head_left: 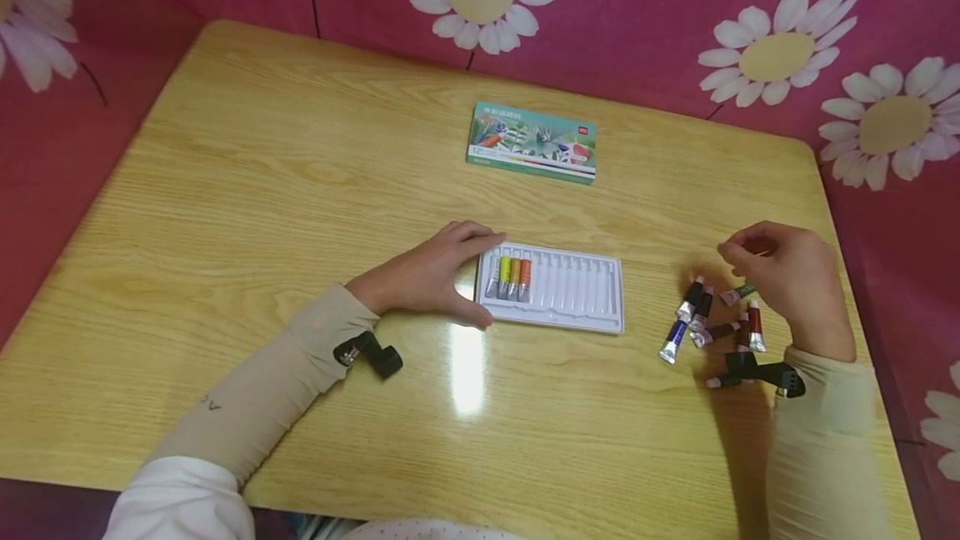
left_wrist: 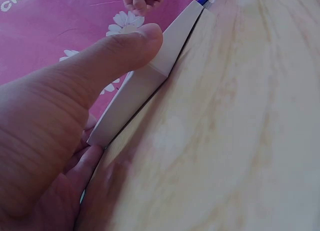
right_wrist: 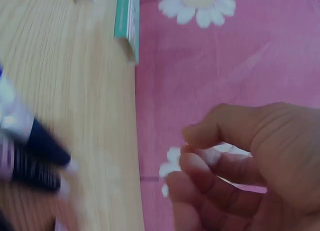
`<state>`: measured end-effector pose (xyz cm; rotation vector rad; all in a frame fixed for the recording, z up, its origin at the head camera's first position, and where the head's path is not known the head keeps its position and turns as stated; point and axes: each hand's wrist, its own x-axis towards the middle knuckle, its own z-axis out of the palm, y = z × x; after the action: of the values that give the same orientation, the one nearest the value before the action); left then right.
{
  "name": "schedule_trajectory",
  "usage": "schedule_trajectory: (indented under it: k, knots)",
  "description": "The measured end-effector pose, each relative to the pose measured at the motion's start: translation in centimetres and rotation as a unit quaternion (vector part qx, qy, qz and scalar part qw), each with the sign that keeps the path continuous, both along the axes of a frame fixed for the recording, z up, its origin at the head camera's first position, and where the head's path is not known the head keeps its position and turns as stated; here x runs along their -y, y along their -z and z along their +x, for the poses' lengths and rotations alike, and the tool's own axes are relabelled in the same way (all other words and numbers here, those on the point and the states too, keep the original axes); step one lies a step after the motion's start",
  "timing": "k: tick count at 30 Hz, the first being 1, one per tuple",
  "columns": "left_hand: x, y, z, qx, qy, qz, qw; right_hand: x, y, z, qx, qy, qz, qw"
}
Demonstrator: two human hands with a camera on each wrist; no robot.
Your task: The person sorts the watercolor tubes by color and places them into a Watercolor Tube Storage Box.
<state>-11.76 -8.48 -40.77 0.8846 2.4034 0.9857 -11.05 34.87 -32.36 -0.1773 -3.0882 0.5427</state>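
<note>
The white plastic tray [head_left: 574, 321] lies on the table with yellow, ochre, orange and pale paint tubes [head_left: 509, 277] in its left slots. At the tray's left end my left hand [head_left: 435, 273] holds it, thumb at the near corner and fingers at the far one. My right hand [head_left: 791, 277] hovers over the loose tubes, fingers curled and thumb tip against the index finger; I cannot tell whether it holds anything. Below it lie a green tube [head_left: 737, 295], a red tube [head_left: 756, 327], a blue tube [head_left: 674, 342] and several dark tubes [head_left: 702, 309].
A teal paint box [head_left: 532, 142] lies behind the tray. Pink cloth with daisies [head_left: 630, 32] stands along the table's back and sides. The wooden table [head_left: 262, 190] stretches left of the tray and in front of it.
</note>
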Motion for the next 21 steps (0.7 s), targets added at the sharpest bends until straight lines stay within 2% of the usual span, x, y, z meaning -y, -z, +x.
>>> schedule_trajectory:
  k: [4,7,12,17,21]
  knots:
    - [0.0,0.0,0.0,0.000,-0.001,0.001,1.0000,-1.8,0.1,0.1,0.029,0.018,0.014,0.9993]
    - [0.0,0.0,0.0,0.001,-0.002,0.001,1.0000,-3.1,0.0,0.4,0.090,0.019,0.014,0.9956]
    - [-0.1,0.0,0.1,0.000,-0.001,0.002,1.0000,-5.0,-0.1,1.0,0.187,0.011,0.014,0.9823]
    - [0.0,0.0,0.1,0.000,-0.002,0.002,1.0000,-6.3,0.4,1.4,0.239,0.003,0.023,0.9708]
    - [-0.1,-0.1,0.2,0.001,-0.002,0.002,1.0000,-6.8,0.8,1.5,0.263,-0.006,0.021,0.9645]
